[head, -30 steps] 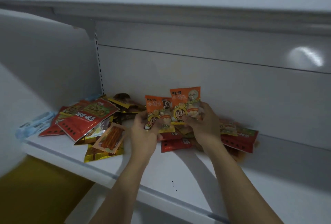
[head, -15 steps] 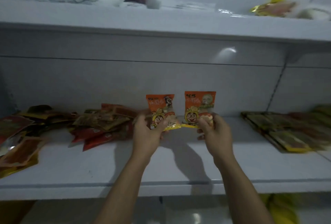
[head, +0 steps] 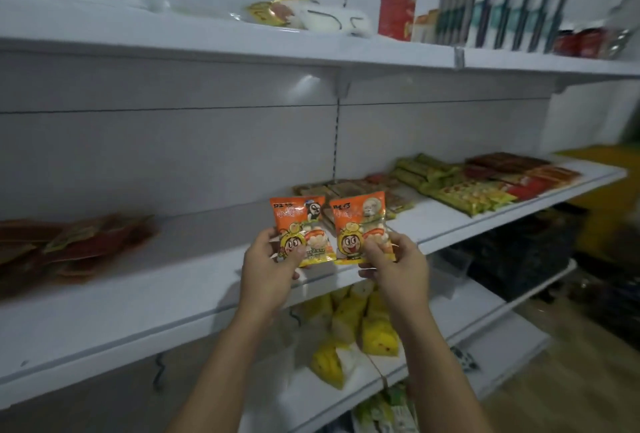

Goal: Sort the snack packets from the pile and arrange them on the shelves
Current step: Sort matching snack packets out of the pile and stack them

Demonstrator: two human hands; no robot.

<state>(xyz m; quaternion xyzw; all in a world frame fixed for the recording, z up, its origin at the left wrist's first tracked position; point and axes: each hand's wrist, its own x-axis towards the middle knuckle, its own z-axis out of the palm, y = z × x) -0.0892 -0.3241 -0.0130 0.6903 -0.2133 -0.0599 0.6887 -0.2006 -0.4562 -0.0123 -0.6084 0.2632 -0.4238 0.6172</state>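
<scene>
We pinch an orange packet [head: 299, 224] in the left hand [head: 266, 269], its twin [head: 358, 221] in the right hand [head: 394, 266]; the pile [head: 69, 245] has dropped well left, and sorted rows [head: 450, 183] lie just beyond, ready for placing.

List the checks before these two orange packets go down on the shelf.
1. Left hand grip on left orange packet: ok, pinched at its lower edge.
2. Right hand grip on right orange packet: ok, same pinch.
3. Packets match: ok, same orange design and cartoon face.
4. Bare spot on middle shelf: ok, between the pile and the sorted rows.
5. Existing orange row to join: cannot tell, none visible.
</scene>
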